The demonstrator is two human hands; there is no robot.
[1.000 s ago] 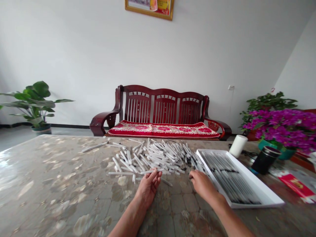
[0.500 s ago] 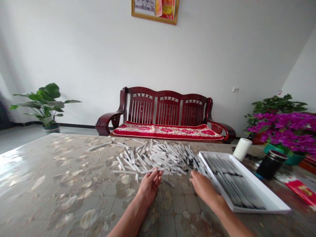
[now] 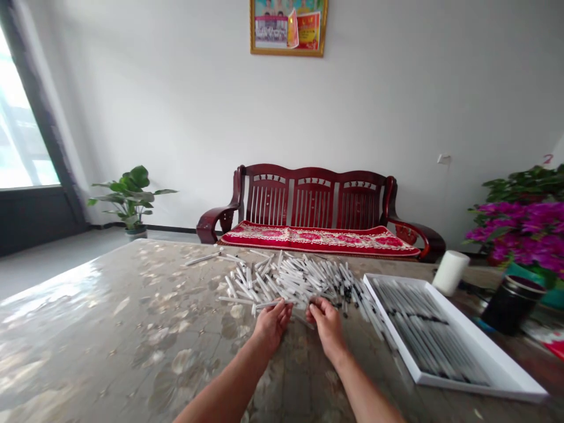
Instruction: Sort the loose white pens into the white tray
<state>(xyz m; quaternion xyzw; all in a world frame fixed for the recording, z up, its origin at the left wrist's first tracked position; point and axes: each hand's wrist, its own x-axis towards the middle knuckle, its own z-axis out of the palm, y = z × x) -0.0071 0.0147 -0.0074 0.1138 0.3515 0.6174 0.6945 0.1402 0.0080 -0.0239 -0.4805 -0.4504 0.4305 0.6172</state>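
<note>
A heap of whitish, translucent pens (image 3: 293,276), some with black ends, lies on the table in front of me. My left hand (image 3: 271,324) is closed at the near edge of the heap, its fingertips pinching one pen (image 3: 267,304) that points left. Close by on the right, my right hand (image 3: 326,324) has its thumb and fingers pressed together; whatever sits between them is too small to make out. A white shallow box (image 3: 513,383) stands to the right of the heap, with rows of similar pens (image 3: 423,329) inside.
The table (image 3: 145,329) has a patterned, glossy cover. Right of the box are a white roll (image 3: 450,272), a black cup (image 3: 513,305) and purple flowers (image 3: 524,235). A red wooden bench (image 3: 312,200) stands behind the table, a potted plant (image 3: 130,197) at left.
My right hand has moved left from beside the box to near my left hand, its fingers now pinched. The left hand still holds the pen. The view has turned slightly left and up.
</note>
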